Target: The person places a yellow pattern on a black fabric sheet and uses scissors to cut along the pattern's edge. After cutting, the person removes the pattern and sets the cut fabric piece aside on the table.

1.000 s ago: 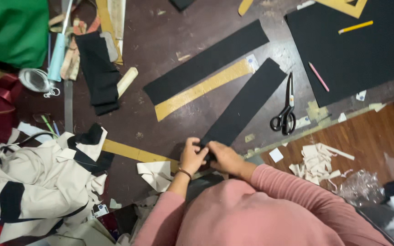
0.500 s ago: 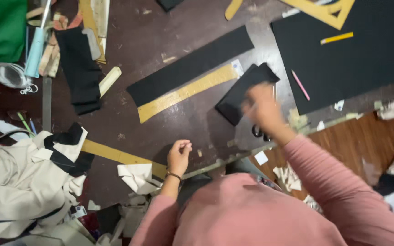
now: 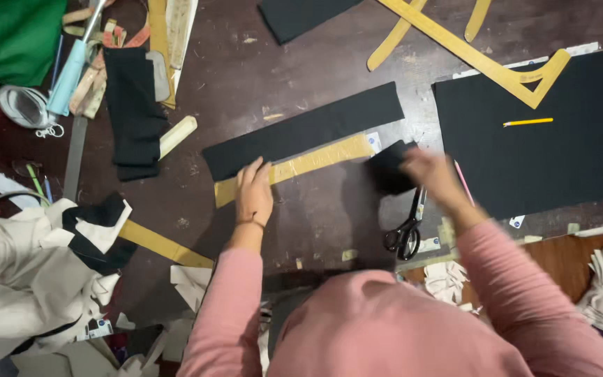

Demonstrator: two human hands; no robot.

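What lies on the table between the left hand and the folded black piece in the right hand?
In the head view, only the tan pattern strip bridges the left hand and the folded black fabric; below it, bare dark table.

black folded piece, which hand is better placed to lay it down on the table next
Right, most likely. The right hand already grips the black folded piece, just above the scissors. The left hand lies flat on the yellow pattern strip and the long black strip, apart from it.
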